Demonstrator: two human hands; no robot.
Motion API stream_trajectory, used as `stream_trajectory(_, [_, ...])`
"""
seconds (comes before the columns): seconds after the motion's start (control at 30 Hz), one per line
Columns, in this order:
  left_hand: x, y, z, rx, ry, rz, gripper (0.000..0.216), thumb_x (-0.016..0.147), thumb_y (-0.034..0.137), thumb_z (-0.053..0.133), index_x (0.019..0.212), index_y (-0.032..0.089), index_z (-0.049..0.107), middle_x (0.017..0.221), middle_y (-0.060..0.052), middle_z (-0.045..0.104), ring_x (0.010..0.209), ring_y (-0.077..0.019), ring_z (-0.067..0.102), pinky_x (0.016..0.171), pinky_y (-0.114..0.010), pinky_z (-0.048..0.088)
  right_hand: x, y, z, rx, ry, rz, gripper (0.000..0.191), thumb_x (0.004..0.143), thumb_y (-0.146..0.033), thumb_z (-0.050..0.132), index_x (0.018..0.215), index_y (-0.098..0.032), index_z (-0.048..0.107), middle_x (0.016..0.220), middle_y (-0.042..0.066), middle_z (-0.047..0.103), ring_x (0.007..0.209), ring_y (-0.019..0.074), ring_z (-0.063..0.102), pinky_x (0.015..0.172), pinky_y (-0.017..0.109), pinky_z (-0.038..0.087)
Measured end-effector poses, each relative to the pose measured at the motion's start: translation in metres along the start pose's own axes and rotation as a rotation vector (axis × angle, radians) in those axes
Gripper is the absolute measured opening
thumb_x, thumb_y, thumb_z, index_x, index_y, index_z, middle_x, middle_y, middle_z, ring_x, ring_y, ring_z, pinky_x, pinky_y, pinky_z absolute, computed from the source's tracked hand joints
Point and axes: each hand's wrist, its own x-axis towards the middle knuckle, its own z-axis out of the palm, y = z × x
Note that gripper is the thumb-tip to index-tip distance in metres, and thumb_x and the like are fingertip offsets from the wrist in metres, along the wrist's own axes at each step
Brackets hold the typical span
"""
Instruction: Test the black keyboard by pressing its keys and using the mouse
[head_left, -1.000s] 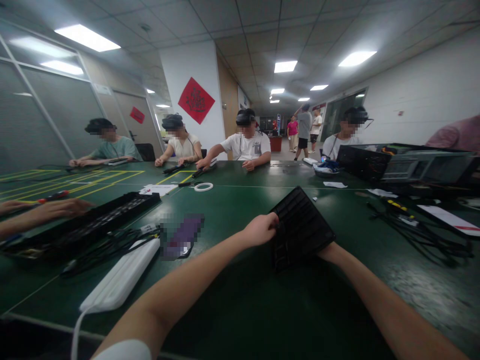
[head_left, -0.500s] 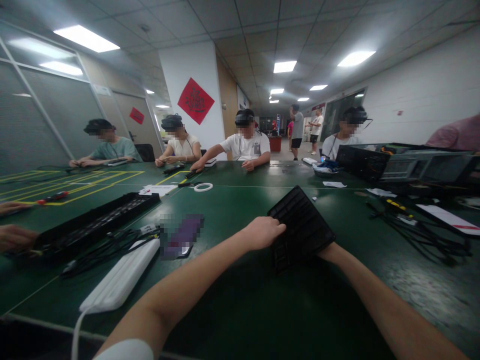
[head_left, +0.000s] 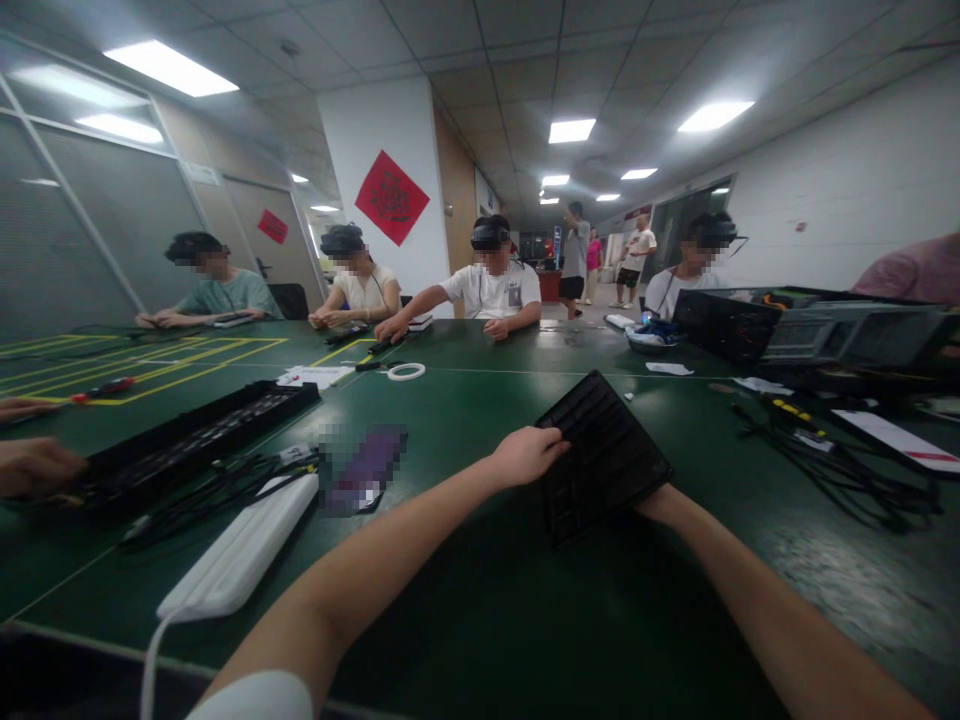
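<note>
Between my hands is a black rectangular plastic panel [head_left: 606,450] with a ribbed, grid-like face, tilted above the green table. My left hand [head_left: 529,456] is closed on its left edge, thumb and fingers bent against the face. Behind the lower right edge, my right hand [head_left: 654,503] holds the panel from the back; its fingers are hidden by the panel. Left of my left forearm, a blurred-out purple phone-like object [head_left: 369,468] lies on the table beside a white power strip [head_left: 244,550].
A long black tray-like housing [head_left: 202,432] lies at left, near another person's hand [head_left: 37,466]. Black cables [head_left: 840,460] and an open computer case [head_left: 817,330] are at right. A white tape ring [head_left: 406,371] lies farther back. Several people sit across the green table [head_left: 480,400].
My left hand has shifted very slightly up and left along the panel's edge. The panel and my right hand stay nearly still. Standing people in the background have moved.
</note>
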Motion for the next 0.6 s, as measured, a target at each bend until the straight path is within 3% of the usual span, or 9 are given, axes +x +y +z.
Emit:
stream_trajectory(0.1, [-0.0002,0.0016,0.0016,-0.009,0.025,-0.041,0.027,0.086,0.035,0.036,0.077,0.017,0.053,0.068,-0.002,0.055,0.061,-0.0141,0.051,0.056,-0.024,0.037,0.0025,0.0021,-0.0033,-0.007,-0.004,-0.043,0.038,0.027,-0.046,0.079,0.061,-0.031,0.068,0.075,-0.006,0.070,0.074,0.0154,0.061,0.079,0.030,0.047])
stream_trajectory(0.2, [-0.0009,-0.0007,0.0002,-0.152,-0.018,-0.015,0.012,0.080,0.021,0.045,0.085,0.016,0.054,0.077,-0.003,0.058,0.068,-0.0128,0.053,0.061,-0.022,0.040,0.0024,0.0014,-0.0029,-0.062,0.003,-0.086,0.038,0.029,-0.045,0.079,0.062,-0.030,0.069,0.071,-0.006,0.070,0.070,0.0140,0.060,0.072,0.027,0.048])
stream_trajectory(0.3, [-0.0017,-0.0031,-0.0032,-0.254,-0.045,0.001,0.014,0.076,0.016,0.047,0.088,0.015,0.054,0.078,-0.002,0.059,0.069,-0.0115,0.053,0.062,-0.021,0.041,-0.0003,-0.0015,0.0007,-0.086,-0.008,-0.072,0.039,0.027,-0.048,0.079,0.060,-0.030,0.068,0.067,-0.006,0.069,0.067,0.0142,0.059,0.069,0.028,0.049])
stream_trajectory(0.5, [-0.0039,0.0008,-0.0080,-0.269,0.086,0.122,0.013,0.064,0.009,0.051,0.074,0.016,0.055,0.076,-0.002,0.054,0.073,-0.0136,0.051,0.070,-0.026,0.041,0.0007,0.0018,-0.0024,-0.124,-0.015,-0.137,0.039,0.031,-0.049,0.078,0.064,-0.030,0.069,0.072,-0.005,0.070,0.073,0.0167,0.059,0.077,0.033,0.048])
stream_trajectory(0.6, [-0.0018,0.0016,-0.0037,-0.711,0.147,-0.113,0.008,0.065,0.011,0.048,0.071,0.016,0.050,0.067,0.000,0.048,0.063,-0.0113,0.050,0.062,-0.025,0.042,0.0044,0.0064,-0.0069,-0.166,-0.145,-0.182,0.035,0.048,-0.050,0.073,0.076,-0.030,0.069,0.084,-0.004,0.070,0.080,0.0184,0.061,0.083,0.038,0.046])
